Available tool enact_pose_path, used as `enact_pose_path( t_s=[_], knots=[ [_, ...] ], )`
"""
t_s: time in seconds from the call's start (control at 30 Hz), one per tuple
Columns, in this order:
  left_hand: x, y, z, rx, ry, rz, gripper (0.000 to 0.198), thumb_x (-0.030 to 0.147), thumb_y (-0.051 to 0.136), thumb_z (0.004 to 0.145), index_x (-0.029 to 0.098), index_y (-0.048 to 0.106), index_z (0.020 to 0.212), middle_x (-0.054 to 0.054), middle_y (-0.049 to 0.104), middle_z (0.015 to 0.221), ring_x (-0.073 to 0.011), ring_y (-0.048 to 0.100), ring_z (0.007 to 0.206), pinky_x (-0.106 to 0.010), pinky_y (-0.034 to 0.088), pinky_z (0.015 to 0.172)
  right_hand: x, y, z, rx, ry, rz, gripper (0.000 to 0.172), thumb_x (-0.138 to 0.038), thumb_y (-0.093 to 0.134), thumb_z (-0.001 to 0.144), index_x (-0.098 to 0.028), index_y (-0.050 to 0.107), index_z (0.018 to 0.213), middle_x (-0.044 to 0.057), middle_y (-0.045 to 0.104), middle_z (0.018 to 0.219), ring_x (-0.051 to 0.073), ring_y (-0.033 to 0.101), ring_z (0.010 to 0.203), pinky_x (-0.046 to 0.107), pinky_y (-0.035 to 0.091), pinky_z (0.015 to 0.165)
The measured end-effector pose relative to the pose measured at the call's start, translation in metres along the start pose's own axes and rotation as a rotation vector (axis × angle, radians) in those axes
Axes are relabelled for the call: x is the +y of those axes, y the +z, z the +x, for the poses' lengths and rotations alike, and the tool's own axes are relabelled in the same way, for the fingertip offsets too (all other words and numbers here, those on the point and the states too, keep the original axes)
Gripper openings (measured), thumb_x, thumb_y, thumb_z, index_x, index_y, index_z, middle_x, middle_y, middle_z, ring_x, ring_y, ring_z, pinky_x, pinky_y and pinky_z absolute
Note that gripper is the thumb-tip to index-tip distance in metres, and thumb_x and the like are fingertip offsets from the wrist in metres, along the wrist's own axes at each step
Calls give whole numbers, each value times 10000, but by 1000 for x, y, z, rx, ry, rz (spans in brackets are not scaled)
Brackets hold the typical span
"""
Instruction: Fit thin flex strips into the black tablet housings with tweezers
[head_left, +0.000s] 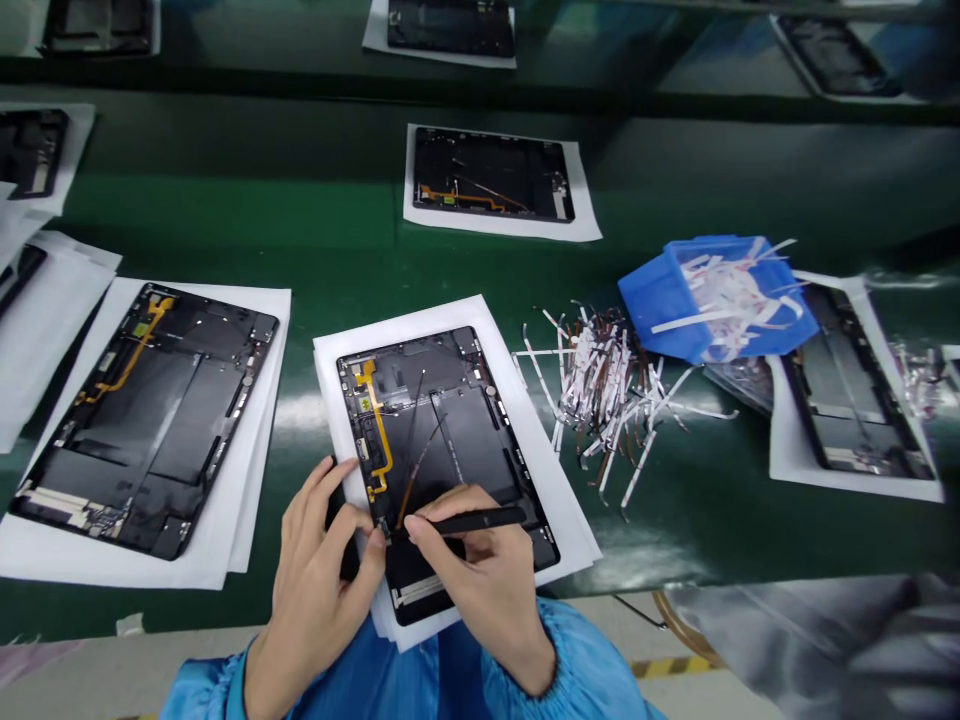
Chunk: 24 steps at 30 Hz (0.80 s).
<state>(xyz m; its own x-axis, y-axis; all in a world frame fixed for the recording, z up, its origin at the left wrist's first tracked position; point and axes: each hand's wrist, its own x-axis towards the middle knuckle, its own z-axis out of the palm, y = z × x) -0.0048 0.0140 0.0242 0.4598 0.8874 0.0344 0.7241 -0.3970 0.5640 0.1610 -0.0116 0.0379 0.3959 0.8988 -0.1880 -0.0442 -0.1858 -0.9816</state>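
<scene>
In front of me a black tablet housing (484, 440) lies on white sheets (536, 470), with an orange flex cable (382, 440) along its left side. My left hand (326, 560) is closed at the housing's left edge, thumb and index fingertips close together there. My right hand (484, 570) is closed around black tweezers (480, 520), their tip pointing left at the lower left of the housing. Beside that tip, a thin brown-and-white flex cable (412, 475) runs up across the housing. The tweezers' exact contact is too small to make out.
Right of the housing lies a heap of flex strips (600, 380). Behind it a tilted blue bin (656, 300) holds white strips. Other housings lie on paper at the left (180, 420), back (495, 170) and right (847, 370) of the green table (330, 240).
</scene>
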Motion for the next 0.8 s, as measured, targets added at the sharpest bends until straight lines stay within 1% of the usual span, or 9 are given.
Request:
enact_pose_path(
  t_s=[0.13,0.33,0.47,0.57,0.7,0.8],
  knots=[
    [1,0,0,-2,10,6,90,178,498,952,229,506,879,-103,430,1491,-324,282,1458,-525,339,1056,1,0,0,-2,19,13,88,-182,769,780,-210,697,739,5,691,699,146,705,644,217,600,589],
    [2,2,1,10,35,42,85,184,485,961,221,479,884,-138,438,1477,-328,303,1450,-507,327,1059,0,1,0,21,21,14,95,-167,786,756,-204,705,724,0,703,690,138,719,642,194,607,589],
    [2,3,1,2,26,65,99,198,493,957,223,462,866,-143,455,1459,-334,320,1440,-503,339,1048,0,2,0,30,23,1,101,-170,794,747,-198,700,724,8,702,689,147,719,637,204,611,582],
    [3,2,1,-6,21,77,65,192,474,960,221,470,902,-147,458,1457,-340,317,1442,-515,351,1044,1,2,-1,35,28,-18,104,-182,793,754,-200,695,724,10,699,686,151,714,640,212,607,582],
    [6,2,1,-41,-16,64,63,170,442,965,221,479,959,-140,442,1469,-326,286,1455,-530,358,1053,1,2,-1,35,-3,-33,108,-189,784,769,-204,685,728,7,691,692,146,703,645,216,596,593],
    [5,4,0,-32,-28,46,67,169,448,962,223,483,944,-124,456,1452,-318,296,1445,-537,373,1056,0,2,-2,39,-16,-29,119,-192,786,775,-208,671,749,7,694,714,148,704,669,224,595,622]
  ],
)
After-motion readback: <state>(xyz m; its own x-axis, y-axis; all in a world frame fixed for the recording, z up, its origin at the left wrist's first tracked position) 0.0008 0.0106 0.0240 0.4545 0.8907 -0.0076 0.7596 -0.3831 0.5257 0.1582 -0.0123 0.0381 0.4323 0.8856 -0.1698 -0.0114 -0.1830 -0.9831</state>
